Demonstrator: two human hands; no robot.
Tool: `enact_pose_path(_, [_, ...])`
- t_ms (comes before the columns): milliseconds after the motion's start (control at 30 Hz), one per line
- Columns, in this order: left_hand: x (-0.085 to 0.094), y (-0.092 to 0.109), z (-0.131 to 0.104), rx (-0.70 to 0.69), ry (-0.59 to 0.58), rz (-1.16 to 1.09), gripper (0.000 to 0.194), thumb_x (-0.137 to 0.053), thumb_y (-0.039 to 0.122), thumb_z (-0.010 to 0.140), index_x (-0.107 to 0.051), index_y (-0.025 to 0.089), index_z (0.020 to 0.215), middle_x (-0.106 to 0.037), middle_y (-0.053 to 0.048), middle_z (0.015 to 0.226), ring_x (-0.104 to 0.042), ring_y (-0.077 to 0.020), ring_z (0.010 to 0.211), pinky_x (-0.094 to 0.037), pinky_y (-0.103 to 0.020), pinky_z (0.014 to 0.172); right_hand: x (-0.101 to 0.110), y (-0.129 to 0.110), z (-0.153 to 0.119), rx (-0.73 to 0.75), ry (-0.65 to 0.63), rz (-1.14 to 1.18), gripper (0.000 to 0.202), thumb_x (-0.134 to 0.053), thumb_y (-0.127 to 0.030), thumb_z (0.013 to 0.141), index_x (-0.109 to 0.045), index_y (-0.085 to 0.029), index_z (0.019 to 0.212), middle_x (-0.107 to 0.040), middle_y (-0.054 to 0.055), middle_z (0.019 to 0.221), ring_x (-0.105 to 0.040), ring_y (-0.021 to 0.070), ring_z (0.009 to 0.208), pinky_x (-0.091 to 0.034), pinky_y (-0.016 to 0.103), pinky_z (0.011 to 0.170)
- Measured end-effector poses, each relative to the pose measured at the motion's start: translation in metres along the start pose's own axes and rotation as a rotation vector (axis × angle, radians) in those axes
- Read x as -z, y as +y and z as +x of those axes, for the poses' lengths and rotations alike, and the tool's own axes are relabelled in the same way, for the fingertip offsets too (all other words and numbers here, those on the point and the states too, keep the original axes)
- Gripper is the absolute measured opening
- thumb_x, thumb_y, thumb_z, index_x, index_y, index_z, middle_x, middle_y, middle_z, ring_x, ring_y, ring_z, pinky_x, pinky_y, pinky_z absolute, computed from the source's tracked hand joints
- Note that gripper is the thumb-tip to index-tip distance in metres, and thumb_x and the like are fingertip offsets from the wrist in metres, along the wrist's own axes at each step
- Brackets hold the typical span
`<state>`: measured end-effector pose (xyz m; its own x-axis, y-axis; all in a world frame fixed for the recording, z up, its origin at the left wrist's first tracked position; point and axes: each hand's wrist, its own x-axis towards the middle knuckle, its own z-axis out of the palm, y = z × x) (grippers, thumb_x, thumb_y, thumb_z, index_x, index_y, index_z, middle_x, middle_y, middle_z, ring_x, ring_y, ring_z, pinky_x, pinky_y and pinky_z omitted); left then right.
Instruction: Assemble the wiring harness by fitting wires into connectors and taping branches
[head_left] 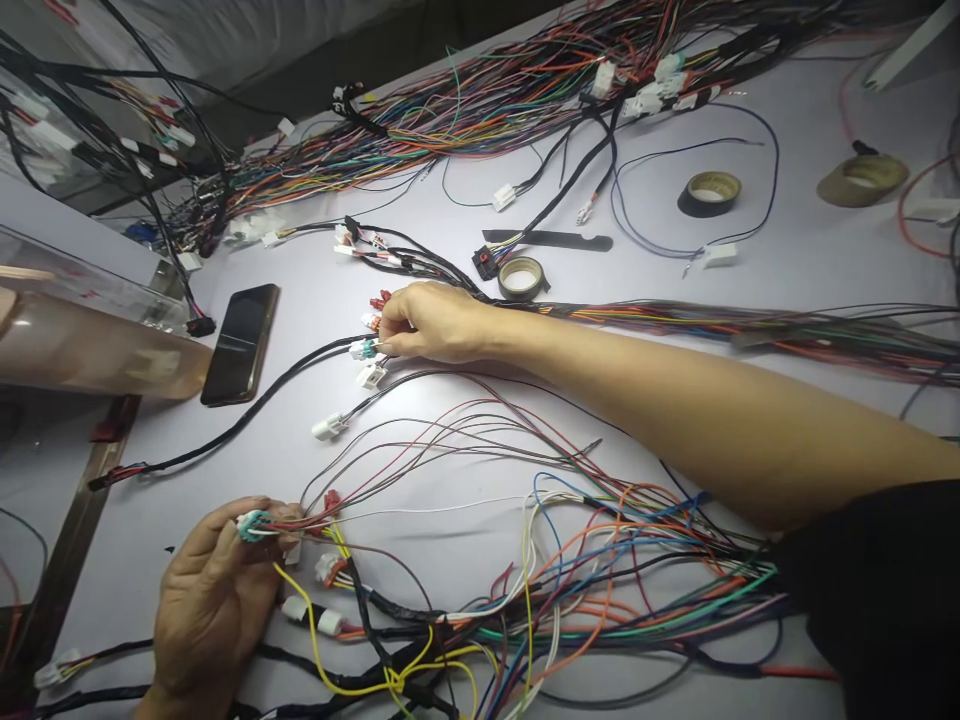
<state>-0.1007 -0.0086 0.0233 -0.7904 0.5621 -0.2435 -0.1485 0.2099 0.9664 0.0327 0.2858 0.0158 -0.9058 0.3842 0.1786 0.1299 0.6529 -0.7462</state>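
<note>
My left hand (214, 600), at the lower left, pinches a teal wire connector (253, 526) between thumb and fingers. Brown, red and white wires (300, 522) run out of it to the right. Farther up, my right hand (435, 322) is closed with its fingertips at the back end of a white and teal connector (363, 349). Beside these fingers are a red connector (380, 300), a white and orange one (370, 321) and a white one (371, 376). Another white connector (328, 427) lies nearer to me.
A thick wire bundle (480, 110) spans the back of the table. Tape rolls (522, 278) and a dark flat strip (547, 240) lie in front of it. A phone (240, 345) and a pinkish bottle (97, 345) are at left. Tangled coloured wires (600, 590) cover the lower right.
</note>
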Motion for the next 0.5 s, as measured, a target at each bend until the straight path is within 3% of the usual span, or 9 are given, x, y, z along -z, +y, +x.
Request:
enact_pose_path(67, [0.0,0.008,-0.007,0.003,-0.021,0.118,0.032,-0.083,0.035,0.058,-0.072,0.021,0.084,-0.073,-0.004,0.084,-0.068,-0.0229,0.078,-0.059,-0.034,0.074,0.0,0.002,0.0,0.041,-0.028,-0.012,0.01,-0.062,-0.023,0.081,-0.07,-0.016,0.08,-0.066,0.003,0.085,-0.054,0.0127,0.078,-0.035,0.025,0.071])
enact_pose_path(133, [-0.001,0.022,-0.013,-0.044,-0.078,0.355,0.032,-0.078,0.038,0.064,-0.074,0.023,0.092,-0.072,-0.006,0.101,-0.064,-0.0272,0.1,-0.051,-0.037,0.095,-0.001,0.004,-0.001,0.118,-0.018,-0.037,0.01,-0.062,-0.024,0.083,-0.069,-0.017,0.084,-0.065,0.003,0.09,-0.054,0.0129,0.082,-0.033,0.026,0.071])
enact_pose_path(233, [-0.011,0.047,-0.003,-0.262,-0.119,0.645,0.038,-0.071,0.041,0.073,-0.071,0.024,0.107,-0.068,-0.003,0.116,-0.053,-0.0245,0.119,-0.035,-0.03,0.108,-0.005,0.007,-0.003,0.247,0.027,-0.109,0.009,-0.061,-0.023,0.085,-0.068,-0.018,0.088,-0.064,0.003,0.093,-0.055,0.0138,0.087,-0.031,0.027,0.073])
enact_pose_path(300, [-0.027,0.056,0.017,-0.418,-0.095,0.738,0.04,-0.071,0.041,0.075,-0.069,0.024,0.111,-0.07,-0.002,0.107,-0.059,-0.0202,0.106,-0.04,-0.026,0.1,-0.009,0.009,-0.004,0.312,0.062,-0.167,0.008,-0.061,-0.023,0.086,-0.067,-0.019,0.088,-0.065,0.002,0.093,-0.055,0.0143,0.088,-0.029,0.028,0.073])
enact_pose_path(333, [-0.038,0.057,0.029,-0.442,-0.139,0.764,0.043,-0.071,0.04,0.076,-0.068,0.023,0.115,-0.071,-0.002,0.104,-0.06,-0.0187,0.101,-0.041,-0.025,0.096,-0.011,0.009,-0.005,0.343,0.081,-0.196,0.008,-0.06,-0.023,0.087,-0.067,-0.019,0.087,-0.065,0.002,0.092,-0.055,0.0145,0.088,-0.028,0.028,0.073])
enact_pose_path(433, [-0.075,0.05,0.063,-0.361,-0.293,0.623,0.045,-0.068,0.042,0.079,-0.065,0.021,0.119,-0.072,-0.005,0.096,-0.063,-0.0149,0.083,-0.048,-0.023,0.076,-0.013,0.008,-0.007,0.44,0.133,-0.297,0.012,-0.057,-0.025,0.089,-0.066,-0.018,0.086,-0.065,0.003,0.091,-0.055,0.0149,0.086,-0.025,0.03,0.073])
enact_pose_path(500, [-0.095,0.041,0.075,-0.321,-0.394,0.463,0.039,-0.07,0.041,0.078,-0.07,0.018,0.11,-0.072,-0.006,0.09,-0.063,-0.0141,0.072,-0.049,-0.024,0.069,-0.014,0.007,-0.008,0.493,0.15,-0.363,0.017,-0.053,-0.026,0.091,-0.066,-0.018,0.086,-0.065,0.004,0.091,-0.055,0.0152,0.084,-0.024,0.031,0.072])
